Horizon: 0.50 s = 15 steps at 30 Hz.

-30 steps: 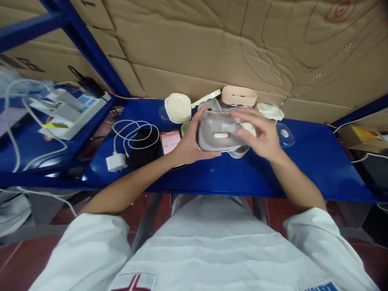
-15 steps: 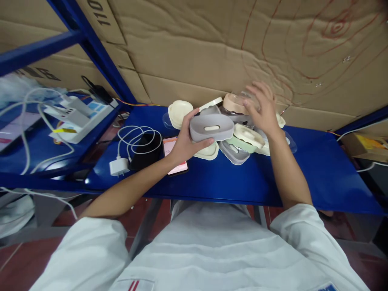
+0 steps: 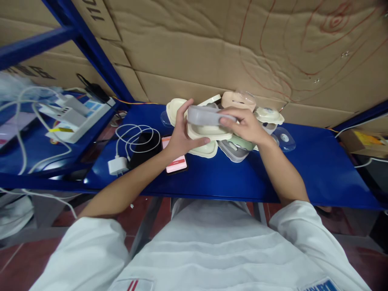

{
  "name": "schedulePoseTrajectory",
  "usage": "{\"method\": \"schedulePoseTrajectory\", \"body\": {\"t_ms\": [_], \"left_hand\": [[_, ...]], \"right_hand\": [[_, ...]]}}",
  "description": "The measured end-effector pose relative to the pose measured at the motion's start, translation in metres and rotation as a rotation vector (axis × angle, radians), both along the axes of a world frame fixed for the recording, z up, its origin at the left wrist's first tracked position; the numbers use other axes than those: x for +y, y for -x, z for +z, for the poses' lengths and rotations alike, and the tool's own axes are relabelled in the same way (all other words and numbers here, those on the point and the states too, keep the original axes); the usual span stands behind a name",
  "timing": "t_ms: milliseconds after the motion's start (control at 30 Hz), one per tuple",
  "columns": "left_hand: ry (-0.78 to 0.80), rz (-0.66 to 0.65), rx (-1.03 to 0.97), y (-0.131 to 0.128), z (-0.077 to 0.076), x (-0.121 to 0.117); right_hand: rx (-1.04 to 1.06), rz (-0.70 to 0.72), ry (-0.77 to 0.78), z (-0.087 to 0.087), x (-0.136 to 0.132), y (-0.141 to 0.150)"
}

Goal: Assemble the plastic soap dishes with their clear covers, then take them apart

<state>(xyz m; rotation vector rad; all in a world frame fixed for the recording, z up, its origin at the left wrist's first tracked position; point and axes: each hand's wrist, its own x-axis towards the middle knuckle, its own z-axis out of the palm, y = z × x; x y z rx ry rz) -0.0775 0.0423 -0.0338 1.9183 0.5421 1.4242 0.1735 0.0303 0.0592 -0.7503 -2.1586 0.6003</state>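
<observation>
My left hand (image 3: 182, 135) is wrapped round the left end of a cream oval soap dish (image 3: 209, 132), its thumb along the front edge. Right above it is a blurred grey soap dish part (image 3: 200, 116), tilted; whether the two are touching or joined I cannot tell. My right hand (image 3: 244, 124) grips the right end of the grey part with bent fingers. Beneath and behind my hands lie a green dish (image 3: 242, 143), another grey dish (image 3: 235, 154), a cream dish (image 3: 206, 150) and a peach one (image 3: 238, 100), partly covering one another.
Clear plastic covers (image 3: 285, 139) and a cream piece (image 3: 269, 115) lie to the right. Left of the pile are a phone (image 3: 177, 165), a white charger (image 3: 118, 165) with coiled cable and a black object (image 3: 144, 151). Cardboard (image 3: 188, 48) stands behind the blue table (image 3: 218, 178).
My right hand has come from the back of the pile down to the grey part. A cream dish is now under that part in my left hand; the cream piece atop the green dish is gone.
</observation>
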Motion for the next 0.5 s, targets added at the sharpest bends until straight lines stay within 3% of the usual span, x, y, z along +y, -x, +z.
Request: {"method": "schedulePoseTrajectory", "body": {"t_ms": [133,233,367,500], "left_hand": [[0.057,-0.009,-0.001,-0.002,0.004,-0.007],[0.101,0.099,0.005,0.001,-0.002,-0.004],[0.136,0.228,-0.005,0.006,-0.01,0.004],[0.109,0.238,-0.02,0.007,-0.014,0.007]], "right_hand": [[-0.026,-0.12,-0.043,0.002,0.003,-0.008],[-0.167,-0.251,-0.186,0.008,0.01,-0.015],[-0.413,-0.439,-0.336,0.019,0.035,-0.034],[-0.544,-0.522,-0.333,0.022,0.058,-0.051]]}}
